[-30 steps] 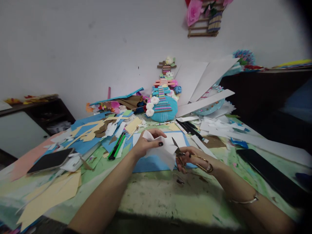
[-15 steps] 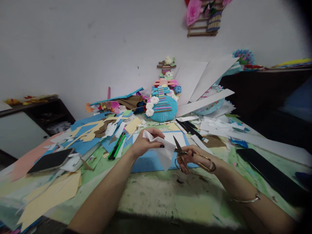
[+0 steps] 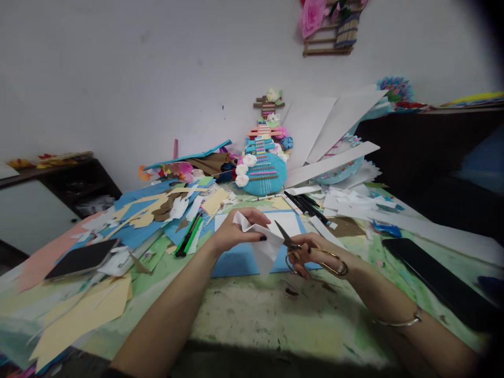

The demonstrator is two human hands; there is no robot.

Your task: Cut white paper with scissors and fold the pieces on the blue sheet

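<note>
Between the thumb and fingers of my left hand [image 3: 238, 229] is a folded piece of white paper [image 3: 268, 251], its pointed lower part hanging down. My right hand [image 3: 309, 251] grips a pair of gold-handled scissors [image 3: 289, 242], fingers in the loops. The blades point up and to the left, right beside the paper's right edge; whether they touch it I cannot tell. Below both hands lies a blue sheet [image 3: 236, 262] with a white sheet [image 3: 284, 222] on top, partly covered by the hands.
A green utility knife [image 3: 189, 236] and paper scraps [image 3: 157, 207] lie to the left, near a phone [image 3: 82, 258]. Black pens [image 3: 309, 206] are behind my right hand. A long black object [image 3: 433, 278] lies at right. A blue paper instrument [image 3: 264, 176] leans at the wall.
The scissor blades have closed together somewhat and tilted further left over the paper's edge. Both hands stay in nearly the same place.
</note>
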